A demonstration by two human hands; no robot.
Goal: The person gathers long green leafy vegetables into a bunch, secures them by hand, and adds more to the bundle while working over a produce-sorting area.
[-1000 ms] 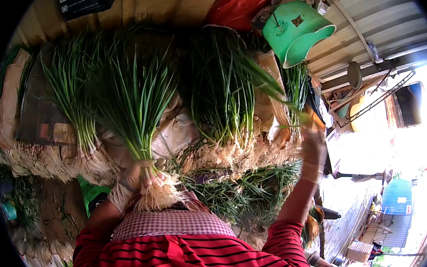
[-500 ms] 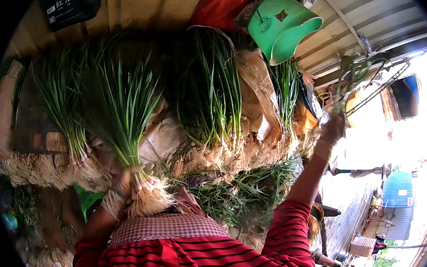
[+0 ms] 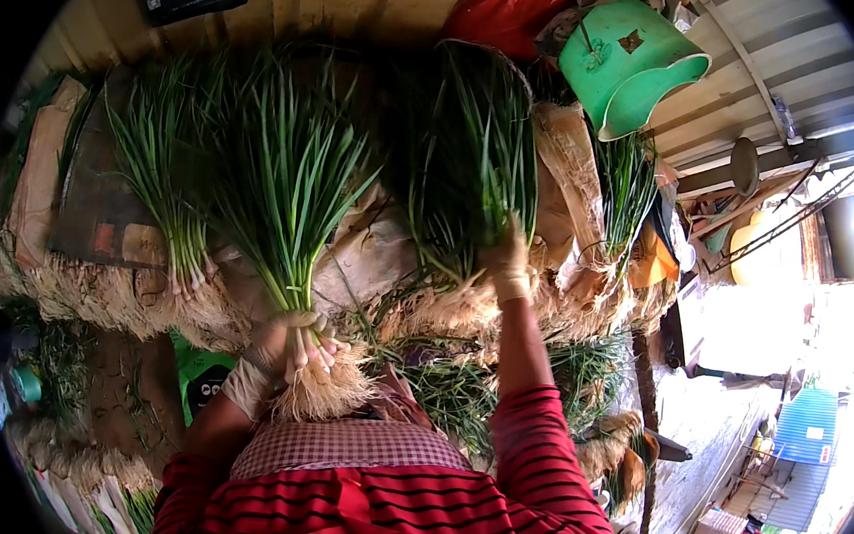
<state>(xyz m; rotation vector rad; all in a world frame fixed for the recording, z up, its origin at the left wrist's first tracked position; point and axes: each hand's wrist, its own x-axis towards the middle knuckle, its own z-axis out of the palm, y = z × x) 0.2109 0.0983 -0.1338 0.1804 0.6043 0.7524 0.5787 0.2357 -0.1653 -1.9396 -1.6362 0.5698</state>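
My left hand (image 3: pixel 286 341), in a pale glove, is closed around the lower stalks of a large bunch of spring onions (image 3: pixel 298 187). Green leaves fan upward from it, and white bulbs with shaggy roots (image 3: pixel 327 385) hang by my palm. At the loose heap of spring onions (image 3: pixel 456 149) in the middle, my gloved right hand (image 3: pixel 506 253) closes on some green stalks. Leaves partly hide its fingers, and the stalks beside it are blurred. Left of the held bunch lies a smaller group of spring onions (image 3: pixel 176 207), roots toward me.
Brown wrapping (image 3: pixel 569 178) separates the middle heap from more spring onions (image 3: pixel 623 192) on the right. A cut green plastic container (image 3: pixel 628 67) hangs above them by a corrugated wall. Loose leaves (image 3: pixel 447 394) lie below the root-lined edge. A green bag (image 3: pixel 200 375) is near my left forearm.
My right hand has swung from the far right, where blurred greenery was at it, back to the middle heap. My left hand still holds its bunch. The whole view has shifted.
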